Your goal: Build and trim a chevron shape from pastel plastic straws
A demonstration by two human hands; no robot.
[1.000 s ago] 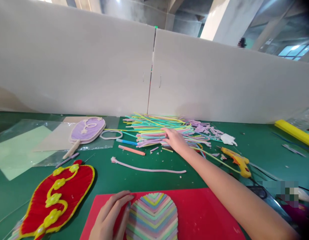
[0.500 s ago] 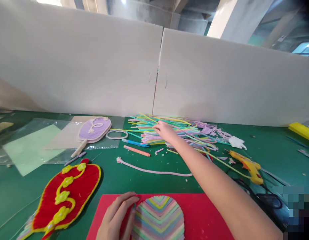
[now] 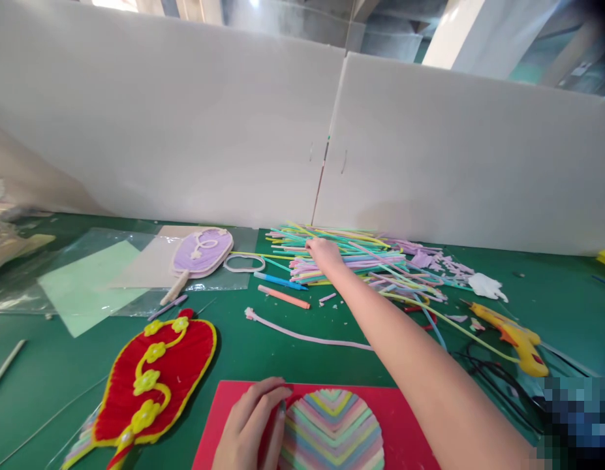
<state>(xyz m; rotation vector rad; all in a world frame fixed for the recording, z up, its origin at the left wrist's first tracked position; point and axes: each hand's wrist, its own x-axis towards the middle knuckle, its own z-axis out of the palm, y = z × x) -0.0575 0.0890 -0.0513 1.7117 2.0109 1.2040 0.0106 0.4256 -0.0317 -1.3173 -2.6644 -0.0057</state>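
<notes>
My left hand (image 3: 256,424) rests on a red board (image 3: 211,431), its fingers bent but apart, at the left edge of a round panel (image 3: 334,431) of pastel chevron stripes. Part of that panel is cut off by the bottom of the view. Stretched far forward, my right hand (image 3: 324,254) is over a pile of pastel pipe cleaners (image 3: 361,262). Its fingers are pressed together at the pile's left part, and the fingertips are hard to see. A single pale pink pipe cleaner (image 3: 307,336) lies under the line of my right forearm.
Left of the board lies a red fan (image 3: 150,385) with yellow flowers. Behind it are a lilac fan (image 3: 203,253), a blue pen (image 3: 281,281) and an orange pen (image 3: 284,297). A yellow glue gun (image 3: 510,334) lies at right. A white partition (image 3: 209,124) stands behind the table.
The view has turned slightly left, so everything sits further right in it. My right hand stays at the pile, its fingers now lower and more tucked in. My left hand keeps its place by the panel.
</notes>
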